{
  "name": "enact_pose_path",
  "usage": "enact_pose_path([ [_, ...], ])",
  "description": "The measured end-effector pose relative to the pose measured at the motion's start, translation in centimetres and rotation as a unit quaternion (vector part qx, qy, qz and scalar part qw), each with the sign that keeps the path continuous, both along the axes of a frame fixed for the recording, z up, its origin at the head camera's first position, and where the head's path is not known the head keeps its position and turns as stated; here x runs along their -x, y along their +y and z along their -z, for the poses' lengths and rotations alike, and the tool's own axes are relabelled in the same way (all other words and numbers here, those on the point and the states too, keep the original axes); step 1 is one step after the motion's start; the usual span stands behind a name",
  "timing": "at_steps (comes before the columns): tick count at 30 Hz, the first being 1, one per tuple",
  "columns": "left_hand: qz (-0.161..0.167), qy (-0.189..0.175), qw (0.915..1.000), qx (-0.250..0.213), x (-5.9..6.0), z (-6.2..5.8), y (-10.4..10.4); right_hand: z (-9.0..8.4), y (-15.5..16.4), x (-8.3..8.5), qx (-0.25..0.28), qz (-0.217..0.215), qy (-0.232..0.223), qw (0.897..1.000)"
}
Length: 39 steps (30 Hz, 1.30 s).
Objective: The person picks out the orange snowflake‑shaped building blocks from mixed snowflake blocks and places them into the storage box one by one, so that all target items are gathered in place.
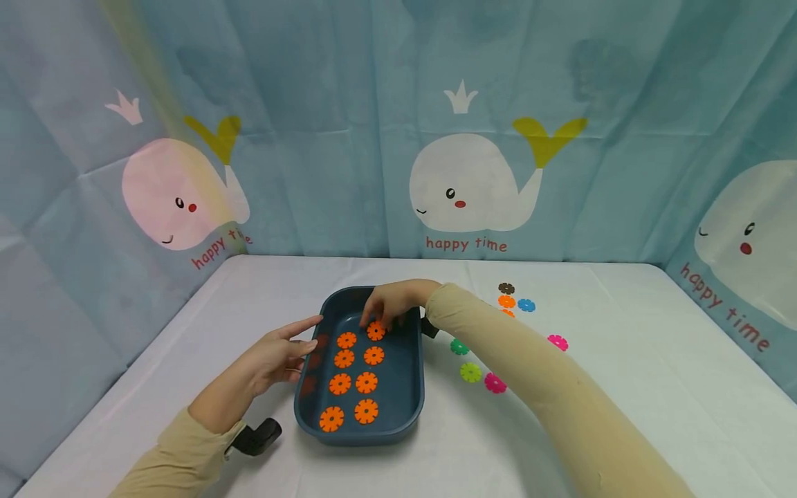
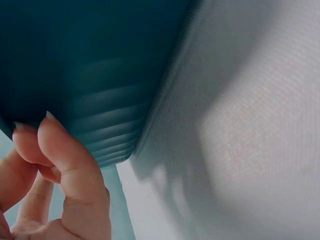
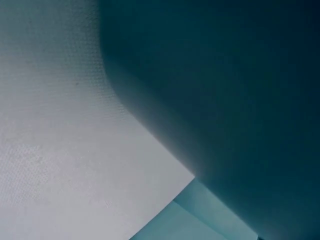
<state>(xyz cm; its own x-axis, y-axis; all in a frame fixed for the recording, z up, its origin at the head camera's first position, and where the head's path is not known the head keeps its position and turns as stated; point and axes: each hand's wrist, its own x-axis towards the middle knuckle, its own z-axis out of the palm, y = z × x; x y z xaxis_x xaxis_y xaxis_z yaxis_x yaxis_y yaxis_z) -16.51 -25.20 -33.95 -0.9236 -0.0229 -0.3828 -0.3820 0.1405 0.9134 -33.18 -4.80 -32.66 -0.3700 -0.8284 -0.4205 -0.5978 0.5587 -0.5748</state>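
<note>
A dark blue tray [image 1: 412,387] stands on the white tablecloth and holds several orange snowflake discs in two columns. My right hand [image 1: 380,319] reaches into the tray's far end, its curled fingertips holding the farthest orange disc [image 1: 376,332], which lies on the tray floor. My left hand [image 1: 308,332] rests against the tray's left rim with fingers extended. In the left wrist view its fingertips [image 2: 52,137] touch the ribbed outer wall of the tray [image 2: 90,65]. The right wrist view shows only the tray wall [image 3: 225,90] and cloth; the right hand is hidden there.
Loose discs lie on the cloth right of the tray: brown [image 1: 506,288], orange [image 1: 506,301], blue [image 1: 526,305], pink [image 1: 557,342], green [image 1: 459,347], lime [image 1: 470,372]. A whale-print curtain [image 1: 467,180] surrounds the table on three sides.
</note>
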Motion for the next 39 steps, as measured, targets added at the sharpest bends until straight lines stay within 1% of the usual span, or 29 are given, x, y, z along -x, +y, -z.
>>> enact_pose_path([
  [5, 0.000, 0.000, 1.0000, 0.005, 0.0, 0.0, 0.2, -0.1, 0.4, 0.1, 0.027, 0.004, 0.001, 1.000],
  [9, -0.001, 0.000, 0.9999, 0.011, 0.0, -0.1, 0.2, -0.4, 0.8, 0.3, 0.049, -0.008, 0.001, 0.999],
  [11, -0.001, 0.000, 0.9999, 0.011, 0.0, 0.0, 0.3, -0.5, 1.1, 0.3, 0.067, -0.009, -0.007, 0.998],
  [15, 0.001, 0.000, 1.0000, 0.007, 0.0, 0.0, 0.3, -0.7, 2.1, 0.3, 0.107, -0.002, -0.023, 0.994],
  [19, 0.000, -0.002, 1.0000, 0.003, 0.1, 0.1, 0.2, -1.0, 3.2, 0.2, 0.140, 0.002, -0.017, 0.990],
  [25, -0.001, -0.002, 1.0000, 0.006, -0.1, 0.1, 0.2, -1.5, 4.8, -0.2, 0.187, 0.021, -0.031, 0.982],
  [32, -0.002, -0.003, 1.0000, 0.003, -0.1, 0.1, 0.1, -2.1, 6.9, -0.9, 0.218, 0.047, -0.038, 0.974],
  [35, 0.000, -0.004, 1.0000, 0.002, -0.1, 0.1, 0.1, -2.4, 7.7, -1.3, 0.224, 0.055, -0.036, 0.972],
  [39, 0.001, -0.004, 1.0000, 0.006, 0.0, 0.1, 0.1, -2.6, 8.4, -1.6, 0.228, 0.069, -0.046, 0.970],
])
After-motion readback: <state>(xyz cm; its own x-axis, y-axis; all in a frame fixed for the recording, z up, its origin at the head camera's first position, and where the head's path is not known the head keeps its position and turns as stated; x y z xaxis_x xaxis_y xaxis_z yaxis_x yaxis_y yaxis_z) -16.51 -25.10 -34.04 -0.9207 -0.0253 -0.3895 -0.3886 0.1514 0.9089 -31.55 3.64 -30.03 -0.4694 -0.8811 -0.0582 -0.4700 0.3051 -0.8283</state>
